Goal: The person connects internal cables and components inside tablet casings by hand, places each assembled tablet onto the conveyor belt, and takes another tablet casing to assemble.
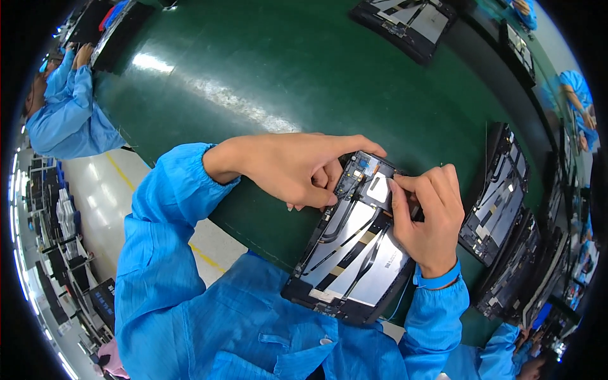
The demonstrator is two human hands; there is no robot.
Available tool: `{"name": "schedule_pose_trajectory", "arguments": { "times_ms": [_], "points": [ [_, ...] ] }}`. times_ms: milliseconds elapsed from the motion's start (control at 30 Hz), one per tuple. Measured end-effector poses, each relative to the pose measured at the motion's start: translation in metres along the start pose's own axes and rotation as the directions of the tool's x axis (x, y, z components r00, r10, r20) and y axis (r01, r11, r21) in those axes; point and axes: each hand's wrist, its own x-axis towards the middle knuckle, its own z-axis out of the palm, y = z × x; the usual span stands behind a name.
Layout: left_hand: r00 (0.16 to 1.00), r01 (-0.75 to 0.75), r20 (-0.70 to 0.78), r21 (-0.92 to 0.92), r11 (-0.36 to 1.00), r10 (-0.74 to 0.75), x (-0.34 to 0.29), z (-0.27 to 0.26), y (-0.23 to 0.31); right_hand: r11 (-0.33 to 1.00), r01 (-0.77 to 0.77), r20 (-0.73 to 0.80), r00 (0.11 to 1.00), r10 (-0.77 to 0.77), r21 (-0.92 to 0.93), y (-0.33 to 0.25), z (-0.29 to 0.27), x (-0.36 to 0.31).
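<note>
An opened tablet back (352,253), black-framed with silver plates and thin black cables, lies on the green table (266,76) in front of me. My left hand (297,168) rests on its upper left edge, fingers curled over the frame and forefinger stretched along the top. My right hand (430,215) presses thumb and forefinger onto a small pale patch (379,189) near the tablet's top. Both arms are in blue sleeves, and a blue strap circles my right wrist.
A stack of similar opened tablets (500,202) leans at the right, and another (405,22) lies at the far edge. A person in blue (63,107) works at the far left; another blue sleeve (506,348) shows at lower right. Pale floor lies left.
</note>
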Motion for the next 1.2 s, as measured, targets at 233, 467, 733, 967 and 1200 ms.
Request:
{"name": "schedule_pose_trajectory", "arguments": {
  "times_ms": [233,467,733,967,1200],
  "points": [
    [0.998,-0.058,-0.027,-0.039,0.998,0.057,0.0,0.005,-0.006,0.986,-0.105,0.114,0.989,0.09,0.133,-0.003,-0.009,0.001],
    [1.0,-0.031,-0.007,-0.08,0.996,0.03,-0.003,0.002,-0.005,0.973,-0.162,0.191,0.973,0.129,0.166,-0.002,-0.013,0.008],
    [0.998,-0.054,-0.036,-0.057,0.997,0.052,-0.002,0.007,-0.008,0.957,-0.231,0.177,0.964,0.2,0.177,-0.005,-0.01,0.008],
    [0.998,-0.036,-0.043,-0.011,0.999,0.036,-0.004,0.006,-0.001,0.971,-0.171,0.189,0.972,0.139,0.167,-0.003,-0.013,0.007],
    [0.998,-0.041,-0.055,-0.026,0.999,0.04,-0.004,0.007,-0.006,0.977,-0.144,0.194,0.975,0.112,0.159,-0.001,-0.012,0.008]
  ]
}}
